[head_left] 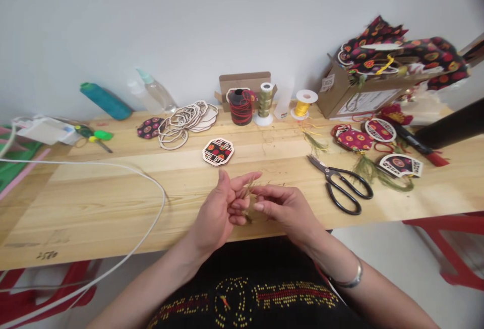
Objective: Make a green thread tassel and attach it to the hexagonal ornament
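In the head view, the left hand (215, 213), half curled with its thumb raised, has olive thread (247, 189) between its fingers, probably to steady it, while the right hand (289, 210) pinches at the strands with thumb and forefinger, above the near edge of the counter (113, 198). From there, scissors (328, 172) lie at three o'clock, likely for easy reach, a patterned badge (218, 152) at eleven, and a spool (265, 103) at twelve.

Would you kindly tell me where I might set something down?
Bare tabletop lies within the curving white cable; a smaller patch separates the right hand from the scissors. It is crowded along the wall and around the cardboard box.
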### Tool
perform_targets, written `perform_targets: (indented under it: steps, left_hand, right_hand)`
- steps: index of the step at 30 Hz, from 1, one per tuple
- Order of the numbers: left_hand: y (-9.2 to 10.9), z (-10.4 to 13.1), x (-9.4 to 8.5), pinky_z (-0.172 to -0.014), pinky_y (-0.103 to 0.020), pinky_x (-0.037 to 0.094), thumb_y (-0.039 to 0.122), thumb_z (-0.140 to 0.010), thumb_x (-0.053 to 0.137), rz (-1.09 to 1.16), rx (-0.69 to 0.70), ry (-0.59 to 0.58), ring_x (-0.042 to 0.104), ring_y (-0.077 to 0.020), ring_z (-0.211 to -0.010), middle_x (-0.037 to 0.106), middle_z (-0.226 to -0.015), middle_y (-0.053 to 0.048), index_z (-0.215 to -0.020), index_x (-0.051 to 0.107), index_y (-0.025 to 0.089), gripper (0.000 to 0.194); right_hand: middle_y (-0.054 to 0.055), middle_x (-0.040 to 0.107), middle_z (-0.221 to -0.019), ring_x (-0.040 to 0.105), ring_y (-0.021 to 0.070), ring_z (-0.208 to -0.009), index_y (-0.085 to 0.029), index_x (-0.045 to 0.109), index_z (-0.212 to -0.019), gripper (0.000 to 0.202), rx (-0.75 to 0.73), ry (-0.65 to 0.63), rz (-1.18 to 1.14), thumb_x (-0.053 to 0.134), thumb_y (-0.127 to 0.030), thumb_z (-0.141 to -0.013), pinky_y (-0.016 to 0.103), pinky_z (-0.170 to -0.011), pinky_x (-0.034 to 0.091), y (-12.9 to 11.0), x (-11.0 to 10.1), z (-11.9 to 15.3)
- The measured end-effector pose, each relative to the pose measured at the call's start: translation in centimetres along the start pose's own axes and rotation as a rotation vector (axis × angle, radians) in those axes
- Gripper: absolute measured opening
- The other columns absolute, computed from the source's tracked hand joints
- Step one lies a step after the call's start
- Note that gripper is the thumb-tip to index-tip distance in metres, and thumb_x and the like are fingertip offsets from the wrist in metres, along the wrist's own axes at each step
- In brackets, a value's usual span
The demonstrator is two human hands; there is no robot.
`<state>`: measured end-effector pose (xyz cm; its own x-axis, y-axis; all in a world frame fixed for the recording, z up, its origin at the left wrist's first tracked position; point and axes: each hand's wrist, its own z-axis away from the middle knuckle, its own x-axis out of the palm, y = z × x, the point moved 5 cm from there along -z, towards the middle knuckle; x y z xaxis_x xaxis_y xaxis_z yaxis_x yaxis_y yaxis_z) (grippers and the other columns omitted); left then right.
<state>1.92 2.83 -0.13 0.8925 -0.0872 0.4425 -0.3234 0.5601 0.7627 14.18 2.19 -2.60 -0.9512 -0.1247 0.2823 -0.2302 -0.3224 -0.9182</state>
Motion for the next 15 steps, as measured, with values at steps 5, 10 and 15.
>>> perform_targets:
  steps: [5, 10, 15]
  left_hand:
    - [-0.23, 0.16, 0.03, -0.043, -0.018, 0.017, 0.076, -0.074, 0.041, -0.029, -0.007, -0.003, 0.022, -0.0082, -0.05, 0.034, -0.058, 0.003, -0.117, 0.066, 0.016, 0.079]
    - [-0.31, 0.25, 0.35, -0.043, -0.019, 0.015, 0.078, -0.071, 0.043, -0.051, -0.016, -0.005, 0.023, -0.0086, -0.049, 0.04, -0.055, 0.002, -0.116, 0.067, 0.018, 0.079]
    - [-0.52, 0.28, 0.56, -0.044, -0.02, 0.015, 0.08, -0.07, 0.041, -0.115, -0.032, -0.038, 0.027, -0.0084, -0.05, 0.055, -0.067, -0.004, -0.118, 0.066, 0.023, 0.079]
  right_hand:
    - [-0.004, 0.068, -0.067, 0.059, 0.0109, -0.065, -0.025, 0.075, -0.083, 0.026, 0.029, -0.055, -0.242, 0.081, -0.023, -0.058, 0.03, -0.072, 0.048, 0.54, 0.51, -0.56]
    - [-0.001, 0.071, -0.074, 0.062, 0.0128, -0.07, -0.024, 0.074, -0.078, 0.024, 0.078, -0.086, -0.306, 0.083, -0.023, -0.056, 0.031, -0.073, 0.049, 0.69, 0.55, -0.63]
    - [-0.001, 0.071, -0.073, 0.062, 0.0132, -0.07, -0.022, 0.074, -0.076, 0.021, 0.089, -0.17, -0.284, 0.082, -0.024, -0.057, 0.031, -0.073, 0.049, 0.34, 0.94, -0.64]
